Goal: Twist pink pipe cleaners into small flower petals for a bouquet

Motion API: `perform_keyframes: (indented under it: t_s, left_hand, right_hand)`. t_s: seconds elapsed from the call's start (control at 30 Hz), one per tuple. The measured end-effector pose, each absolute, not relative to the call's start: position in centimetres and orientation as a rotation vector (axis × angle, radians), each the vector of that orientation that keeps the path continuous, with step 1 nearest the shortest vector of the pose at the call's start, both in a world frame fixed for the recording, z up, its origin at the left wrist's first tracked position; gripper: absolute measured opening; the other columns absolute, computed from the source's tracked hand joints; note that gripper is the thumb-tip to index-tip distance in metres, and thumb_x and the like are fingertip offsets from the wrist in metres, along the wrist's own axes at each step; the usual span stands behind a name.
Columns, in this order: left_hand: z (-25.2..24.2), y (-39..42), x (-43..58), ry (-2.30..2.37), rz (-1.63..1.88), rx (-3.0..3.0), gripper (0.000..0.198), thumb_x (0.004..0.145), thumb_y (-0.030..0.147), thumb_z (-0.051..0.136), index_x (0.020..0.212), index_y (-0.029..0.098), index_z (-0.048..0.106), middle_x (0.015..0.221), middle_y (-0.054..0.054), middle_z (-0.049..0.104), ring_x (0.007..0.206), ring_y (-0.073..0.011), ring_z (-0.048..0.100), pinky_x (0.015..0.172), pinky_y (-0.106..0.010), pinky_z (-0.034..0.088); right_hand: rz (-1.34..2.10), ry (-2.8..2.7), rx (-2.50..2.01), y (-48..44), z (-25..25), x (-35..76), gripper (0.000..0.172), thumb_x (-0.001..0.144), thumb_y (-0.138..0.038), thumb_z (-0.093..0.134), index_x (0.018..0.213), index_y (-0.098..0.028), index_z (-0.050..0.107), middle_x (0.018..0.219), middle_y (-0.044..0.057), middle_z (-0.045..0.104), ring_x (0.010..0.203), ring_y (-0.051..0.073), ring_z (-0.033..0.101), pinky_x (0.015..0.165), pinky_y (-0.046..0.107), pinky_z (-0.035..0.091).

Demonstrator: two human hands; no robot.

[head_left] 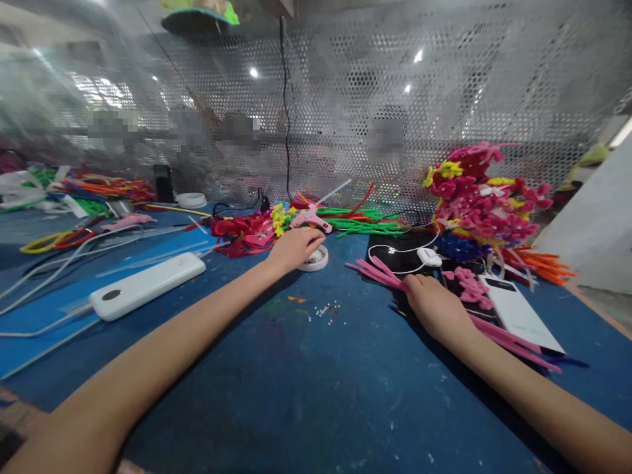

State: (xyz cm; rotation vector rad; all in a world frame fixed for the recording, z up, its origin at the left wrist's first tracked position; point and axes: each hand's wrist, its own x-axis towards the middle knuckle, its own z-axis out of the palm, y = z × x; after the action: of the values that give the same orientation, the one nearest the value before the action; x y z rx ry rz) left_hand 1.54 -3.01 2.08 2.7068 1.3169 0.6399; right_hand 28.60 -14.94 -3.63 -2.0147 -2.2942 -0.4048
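"What's closest to us?"

"Two bare forearms (pixel 148 355), reaching in from the near edge of a scuffed blue desk (pixel 316 401)."

"And by the hands?"

"Toward the far edge, a round white dish (pixel 316 266) of small pale bits, with a smooth pink glue gun (pixel 310 218) just behind it. Toward the right edge, a bundle of slim, fuzzy pink stems (pixel 378 272). Plush flowers (pixel 488 197) pile up at the far right corner."

"Those specks?"

"Tiny white beads (pixel 326 309), scattered mid-desk between the hands."

"How are the left hand's (pixel 295 249) fingers?"

"Close together, bent down over the dish. The tips are hidden; I can't tell whether they pinch anything."

"And the right hand (pixel 434 303)?"

"Fingers pressed together and curled down on the pink stems, which poke out ahead of them and behind the wrist. How firmly they grip, I can't tell."
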Motion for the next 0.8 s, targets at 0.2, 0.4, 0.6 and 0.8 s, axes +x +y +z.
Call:
perform_keyframes:
  t_s: [0.2,0.4,0.6,0.8]
  left_hand:
    - [0.5,-9.7,1.4,0.825,0.241,2.834,0.054,0.088,0.046,0.044,0.136,0.024,0.035,0.141,-0.008,0.039,0.128,-0.0238,0.037,0.105,-0.039,0.030]
    - [-0.8,-11.7,-0.3,0.654,-0.063,2.902,0.048,0.094,0.036,0.033,0.138,0.016,0.034,0.145,-0.009,0.033,0.135,-0.0201,0.026,0.110,-0.034,0.022]
    - [-1.2,-12.1,-2.7,0.616,0.001,3.071,0.041,0.094,0.014,0.030,0.132,0.014,0.042,0.135,-0.011,0.047,0.127,-0.0181,0.039,0.103,-0.030,0.036]
    - [-1.7,-13.1,-1.9,0.613,0.126,3.342,0.030,0.090,0.009,0.037,0.112,0.010,0.057,0.108,-0.013,0.064,0.104,-0.0211,0.056,0.086,-0.032,0.049]
  right_hand:
    - [-0.367,-2.292,-2.003,-14.8,-3.9,28.8,0.012,0.089,-0.015,0.041,0.092,-0.016,0.053,0.091,0.007,0.059,0.086,0.022,0.055,0.058,0.027,0.035]
    - [-0.354,-2.282,-1.994,-14.8,-4.0,28.8,0.013,0.088,-0.014,0.041,0.095,-0.016,0.052,0.092,0.007,0.060,0.087,0.021,0.056,0.060,0.027,0.035]
    - [-0.339,-2.277,-1.983,-14.7,-4.1,28.9,0.013,0.089,-0.016,0.040,0.093,-0.016,0.052,0.090,0.007,0.060,0.086,0.021,0.055,0.061,0.027,0.035]
    - [-0.333,-2.276,-1.979,-14.8,-4.1,28.9,0.012,0.088,-0.015,0.040,0.091,-0.016,0.052,0.092,0.008,0.060,0.086,0.021,0.055,0.062,0.027,0.035]
